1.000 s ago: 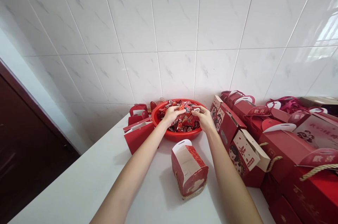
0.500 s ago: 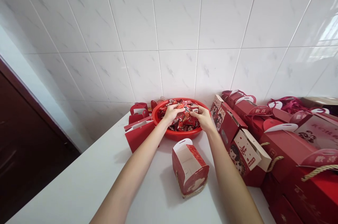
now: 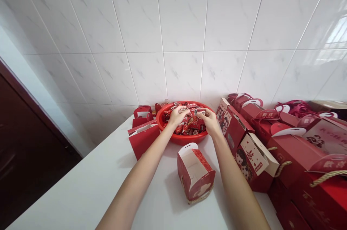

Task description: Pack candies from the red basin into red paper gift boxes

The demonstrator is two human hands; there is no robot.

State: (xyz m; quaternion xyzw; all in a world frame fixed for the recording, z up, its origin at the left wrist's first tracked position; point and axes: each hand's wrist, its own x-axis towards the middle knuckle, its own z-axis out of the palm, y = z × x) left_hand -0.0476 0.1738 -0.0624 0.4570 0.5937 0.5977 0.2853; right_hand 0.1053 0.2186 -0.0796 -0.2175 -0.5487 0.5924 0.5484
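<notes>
Both hands are over a red plastic basin (image 3: 187,139) heaped with red-wrapped candies (image 3: 193,123). My left hand (image 3: 177,115) is closed, fingers and thumb together at the candies; what it grips is hard to make out. My right hand (image 3: 209,120) pinches a small red-and-white wrapped candy (image 3: 200,112) between thumb and fingers. Nearer me, between my forearms, an open red gift box (image 3: 195,176) with a rope handle stands on the white table (image 3: 89,186); its inside shows pale.
Many red gift boxes (image 3: 295,147) are piled along the right side. An open cream-and-red box (image 3: 253,156) stands beside my right forearm. Left of the basin are a red box (image 3: 143,138) and smaller red boxes (image 3: 142,112). A white tiled wall (image 3: 184,74) rises behind.
My hands have shifted only slightly among the candies. The bright wrapper seen between them before is less visible now. The boxes stay in place.
</notes>
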